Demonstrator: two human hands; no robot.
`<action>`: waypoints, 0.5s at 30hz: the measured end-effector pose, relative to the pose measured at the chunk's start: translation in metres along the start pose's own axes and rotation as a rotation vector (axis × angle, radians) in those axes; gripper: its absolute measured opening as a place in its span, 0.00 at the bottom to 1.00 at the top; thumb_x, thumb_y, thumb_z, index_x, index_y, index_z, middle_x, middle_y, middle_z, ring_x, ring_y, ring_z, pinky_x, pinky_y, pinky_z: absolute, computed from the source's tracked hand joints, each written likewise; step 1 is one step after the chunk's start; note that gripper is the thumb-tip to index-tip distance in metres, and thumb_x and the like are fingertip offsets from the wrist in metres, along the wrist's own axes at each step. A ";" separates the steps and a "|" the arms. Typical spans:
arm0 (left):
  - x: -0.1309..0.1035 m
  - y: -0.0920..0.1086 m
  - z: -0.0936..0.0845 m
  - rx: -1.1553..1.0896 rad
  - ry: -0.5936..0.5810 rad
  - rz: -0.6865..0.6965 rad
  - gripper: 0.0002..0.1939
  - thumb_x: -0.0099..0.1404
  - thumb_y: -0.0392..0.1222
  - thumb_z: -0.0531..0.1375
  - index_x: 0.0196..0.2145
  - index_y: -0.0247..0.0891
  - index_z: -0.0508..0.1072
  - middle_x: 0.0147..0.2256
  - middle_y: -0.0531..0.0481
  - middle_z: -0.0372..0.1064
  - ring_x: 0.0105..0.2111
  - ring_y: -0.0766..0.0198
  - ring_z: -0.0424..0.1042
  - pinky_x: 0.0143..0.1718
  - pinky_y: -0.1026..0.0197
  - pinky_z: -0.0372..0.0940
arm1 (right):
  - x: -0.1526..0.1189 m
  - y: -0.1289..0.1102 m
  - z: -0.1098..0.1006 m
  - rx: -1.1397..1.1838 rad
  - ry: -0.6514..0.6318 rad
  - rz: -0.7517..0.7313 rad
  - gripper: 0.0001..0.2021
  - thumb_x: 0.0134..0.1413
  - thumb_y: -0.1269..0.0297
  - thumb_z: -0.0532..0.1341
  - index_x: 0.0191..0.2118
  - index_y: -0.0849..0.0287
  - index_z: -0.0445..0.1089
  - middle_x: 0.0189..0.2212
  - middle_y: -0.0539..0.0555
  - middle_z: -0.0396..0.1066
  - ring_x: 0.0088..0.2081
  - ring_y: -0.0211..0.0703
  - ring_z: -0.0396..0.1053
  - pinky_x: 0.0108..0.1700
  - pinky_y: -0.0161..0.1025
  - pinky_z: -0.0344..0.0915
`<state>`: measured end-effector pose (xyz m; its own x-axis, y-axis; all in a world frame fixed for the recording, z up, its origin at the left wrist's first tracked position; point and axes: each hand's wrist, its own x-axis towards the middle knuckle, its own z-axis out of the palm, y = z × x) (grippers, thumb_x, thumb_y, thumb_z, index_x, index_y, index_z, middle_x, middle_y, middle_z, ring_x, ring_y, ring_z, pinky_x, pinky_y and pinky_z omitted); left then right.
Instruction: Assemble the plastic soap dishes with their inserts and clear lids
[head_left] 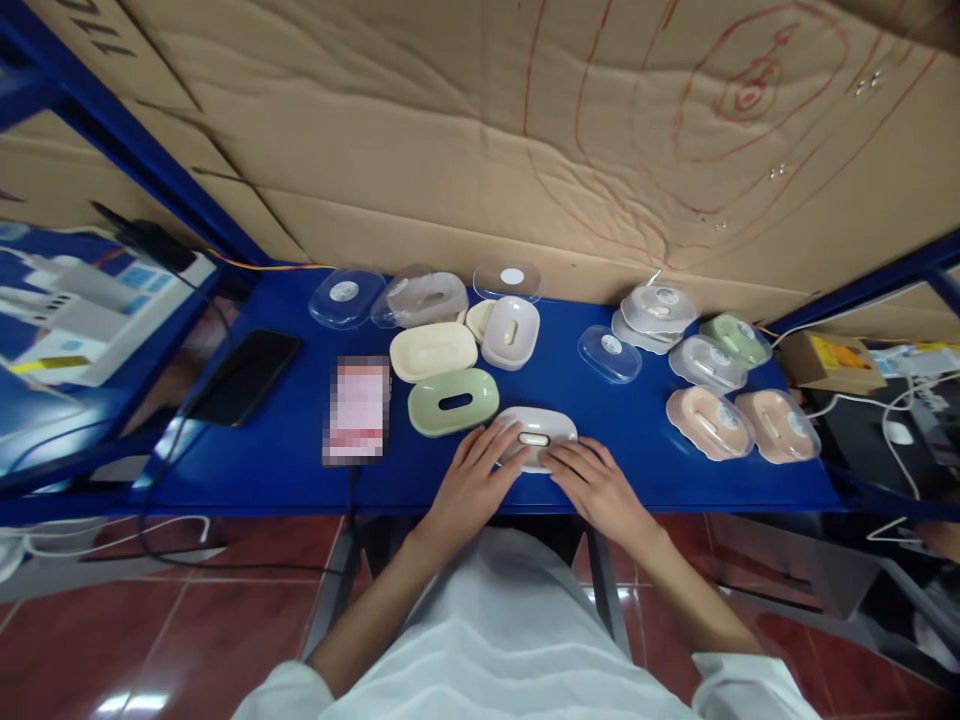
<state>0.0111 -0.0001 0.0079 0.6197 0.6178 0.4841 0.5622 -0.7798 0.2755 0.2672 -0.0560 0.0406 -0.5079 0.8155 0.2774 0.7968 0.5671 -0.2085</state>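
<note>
A pale grey-white oval soap dish (550,422) lies near the front edge of the blue table, with a small cream oval piece (534,439) in the slot at its middle. My left hand (478,463) holds the left end of this dish, fingers and thumb on its rim. At the other end, my right hand (592,478) has its fingers bent over the rim. Just behind my left hand sits a green soap dish (421,408) with an open slot. A cream dish (433,352) and a grey-lilac dish (523,345) lie farther back.
Clear lids (345,297) lie along the back, and another clear lid (609,355) rests right of centre. Several lidded dishes, including a peach one (709,422), stand at the right. A blurred-screen phone (358,410) and a dark phone (247,375) are at left. Cardboard (420,130) covers the back.
</note>
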 end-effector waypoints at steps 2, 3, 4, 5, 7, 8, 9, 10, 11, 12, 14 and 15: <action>0.001 -0.001 0.000 -0.047 -0.045 0.035 0.16 0.77 0.34 0.58 0.59 0.41 0.75 0.64 0.42 0.71 0.68 0.50 0.67 0.66 0.46 0.66 | 0.000 0.004 0.002 0.002 -0.005 -0.033 0.16 0.75 0.64 0.59 0.62 0.54 0.72 0.58 0.57 0.78 0.62 0.50 0.72 0.68 0.54 0.63; 0.001 -0.001 0.000 -0.070 -0.063 0.038 0.15 0.77 0.34 0.58 0.58 0.40 0.76 0.63 0.43 0.73 0.67 0.51 0.67 0.66 0.46 0.66 | 0.003 0.012 0.002 0.015 0.003 -0.039 0.16 0.75 0.61 0.59 0.63 0.53 0.72 0.59 0.57 0.77 0.63 0.50 0.71 0.69 0.54 0.63; 0.001 -0.001 0.000 -0.091 -0.080 0.035 0.15 0.77 0.35 0.58 0.58 0.40 0.76 0.62 0.43 0.73 0.67 0.51 0.67 0.66 0.46 0.67 | 0.006 0.023 0.001 0.023 0.018 -0.014 0.17 0.76 0.59 0.58 0.64 0.52 0.71 0.61 0.57 0.75 0.66 0.50 0.69 0.69 0.55 0.62; 0.000 -0.001 0.000 -0.111 -0.092 0.036 0.14 0.77 0.36 0.58 0.58 0.40 0.76 0.62 0.43 0.74 0.67 0.50 0.67 0.66 0.45 0.67 | 0.011 0.036 0.001 0.014 0.043 0.050 0.19 0.76 0.57 0.56 0.66 0.52 0.69 0.65 0.59 0.72 0.68 0.52 0.66 0.70 0.55 0.61; -0.003 -0.001 -0.001 -0.156 -0.097 0.042 0.14 0.77 0.37 0.59 0.57 0.40 0.76 0.62 0.42 0.73 0.68 0.50 0.67 0.66 0.44 0.67 | 0.022 0.067 0.001 -0.065 0.097 0.281 0.25 0.77 0.54 0.53 0.72 0.55 0.62 0.72 0.63 0.62 0.74 0.58 0.55 0.72 0.61 0.58; -0.005 -0.001 -0.002 -0.181 -0.089 0.037 0.14 0.77 0.37 0.60 0.57 0.40 0.76 0.64 0.41 0.71 0.68 0.50 0.66 0.67 0.44 0.67 | 0.028 0.081 0.002 -0.118 0.112 0.406 0.29 0.76 0.51 0.53 0.74 0.57 0.57 0.74 0.65 0.57 0.76 0.62 0.50 0.72 0.65 0.56; -0.007 -0.001 -0.002 -0.205 -0.077 0.018 0.14 0.76 0.37 0.60 0.57 0.40 0.76 0.66 0.39 0.67 0.69 0.49 0.64 0.67 0.43 0.67 | 0.032 0.094 0.004 -0.163 0.118 0.507 0.33 0.75 0.47 0.53 0.76 0.59 0.54 0.74 0.67 0.55 0.77 0.67 0.47 0.72 0.69 0.54; -0.010 0.000 -0.003 -0.228 -0.063 -0.012 0.14 0.76 0.37 0.61 0.57 0.40 0.76 0.69 0.38 0.63 0.71 0.47 0.61 0.68 0.42 0.66 | 0.035 0.104 0.006 -0.193 0.120 0.572 0.35 0.74 0.45 0.54 0.76 0.60 0.54 0.74 0.68 0.55 0.76 0.71 0.47 0.71 0.73 0.53; -0.012 0.000 -0.003 -0.250 -0.049 -0.049 0.14 0.75 0.37 0.62 0.57 0.41 0.77 0.71 0.37 0.59 0.72 0.46 0.59 0.68 0.41 0.65 | 0.037 0.112 0.008 -0.203 0.121 0.600 0.35 0.73 0.43 0.55 0.74 0.61 0.57 0.72 0.69 0.59 0.74 0.73 0.50 0.69 0.73 0.55; -0.014 0.000 -0.003 -0.272 -0.044 -0.086 0.14 0.75 0.37 0.62 0.56 0.42 0.77 0.72 0.37 0.55 0.73 0.45 0.56 0.69 0.40 0.65 | 0.037 0.116 0.009 -0.195 0.124 0.597 0.34 0.72 0.43 0.56 0.72 0.60 0.61 0.68 0.69 0.63 0.72 0.73 0.55 0.68 0.72 0.59; -0.015 0.001 -0.004 -0.309 -0.056 -0.146 0.13 0.75 0.38 0.62 0.56 0.44 0.77 0.73 0.40 0.54 0.74 0.45 0.55 0.69 0.39 0.65 | 0.033 0.115 0.008 -0.154 0.147 0.532 0.28 0.72 0.45 0.57 0.67 0.58 0.69 0.60 0.67 0.70 0.64 0.67 0.65 0.64 0.65 0.66; -0.014 0.002 -0.004 -0.321 -0.069 -0.175 0.14 0.75 0.38 0.62 0.57 0.45 0.76 0.73 0.41 0.55 0.73 0.46 0.57 0.69 0.40 0.65 | 0.030 0.110 0.005 -0.126 0.166 0.489 0.25 0.72 0.46 0.58 0.65 0.56 0.71 0.57 0.65 0.71 0.61 0.64 0.68 0.62 0.62 0.69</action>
<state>0.0012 -0.0105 0.0047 0.5707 0.7416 0.3526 0.4693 -0.6470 0.6010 0.3377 0.0309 0.0214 -0.0165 0.9463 0.3230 0.9658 0.0987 -0.2398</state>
